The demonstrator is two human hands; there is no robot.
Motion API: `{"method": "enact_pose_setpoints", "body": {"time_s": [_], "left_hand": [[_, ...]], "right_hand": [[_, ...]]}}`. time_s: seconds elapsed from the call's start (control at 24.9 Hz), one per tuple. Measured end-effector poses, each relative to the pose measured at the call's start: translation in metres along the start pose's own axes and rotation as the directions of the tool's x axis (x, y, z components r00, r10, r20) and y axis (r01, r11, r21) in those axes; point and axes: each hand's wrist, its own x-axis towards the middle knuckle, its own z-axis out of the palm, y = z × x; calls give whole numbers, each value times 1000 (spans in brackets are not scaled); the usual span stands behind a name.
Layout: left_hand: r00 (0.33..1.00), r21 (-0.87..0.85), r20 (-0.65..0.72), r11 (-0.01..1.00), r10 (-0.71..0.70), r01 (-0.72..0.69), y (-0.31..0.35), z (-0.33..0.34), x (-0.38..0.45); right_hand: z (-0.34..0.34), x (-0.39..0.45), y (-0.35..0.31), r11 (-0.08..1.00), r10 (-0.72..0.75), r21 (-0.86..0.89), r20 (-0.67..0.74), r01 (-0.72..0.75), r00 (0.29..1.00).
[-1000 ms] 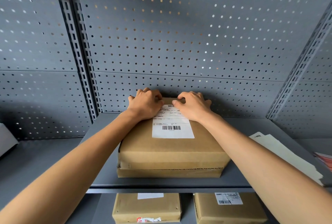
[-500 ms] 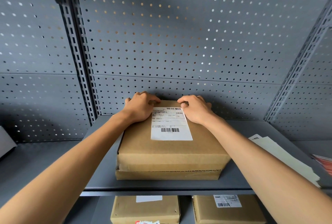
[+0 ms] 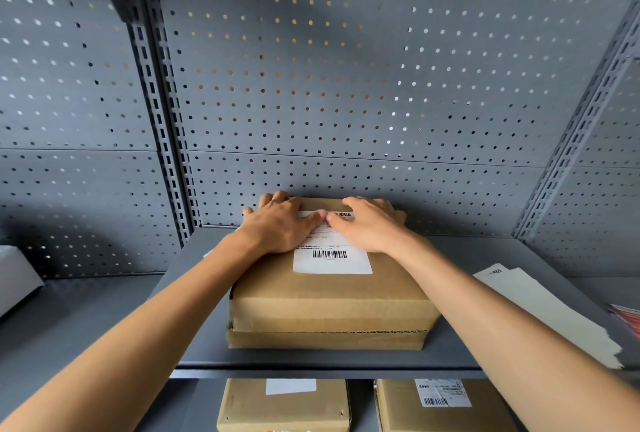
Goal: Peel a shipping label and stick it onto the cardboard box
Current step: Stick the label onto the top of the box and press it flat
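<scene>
A brown cardboard box (image 3: 329, 300) sits on a grey metal shelf (image 3: 460, 355), close to the perforated back wall. A white shipping label (image 3: 332, 260) with barcodes lies flat on the box's top. My left hand (image 3: 277, 227) and my right hand (image 3: 372, 227) both rest palm down on the label's far half, fingers spread and flat. Their thumbs nearly meet over the label's middle. The hands hide the label's upper corners; its near edge with the barcode shows.
A stack of white paper sheets (image 3: 550, 313) lies on the shelf at the right, with something red (image 3: 628, 319) beside it. Two more cardboard boxes (image 3: 284, 404) (image 3: 443, 404) carrying labels sit on the shelf below. A pale object (image 3: 15, 279) stands at far left.
Both hands have slid inward from the box's far corners onto the label's upper half, and their fingers have flattened. The box has not moved.
</scene>
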Motion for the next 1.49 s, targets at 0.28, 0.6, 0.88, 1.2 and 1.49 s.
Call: {"method": "enact_pose_setpoints", "body": {"time_s": [0.28,0.6,0.88,1.2,1.49], "left_hand": [[999,42,33,999,10,-11,0,-2,-4],[999,53,23,998,43,-44,-9,-3,-6],[999,8,7,999,32,-32,-15,-5,-11],[999,-69,-39,997,20,-22,-16,-9,-21],[999,-18,28,1000,21,-21,2,-4,-25]], "right_hand": [[2,-4,5,999,-35,41,-10,35,999],[2,-6,13,997,-11,75,13,10,1000],[1,-9,23,990,-10,144,19,7,1000],[-4,-15,18,988,-12,153,-29,17,1000],[-10,-32,-5,999,23,40,27,-24,999]]}}
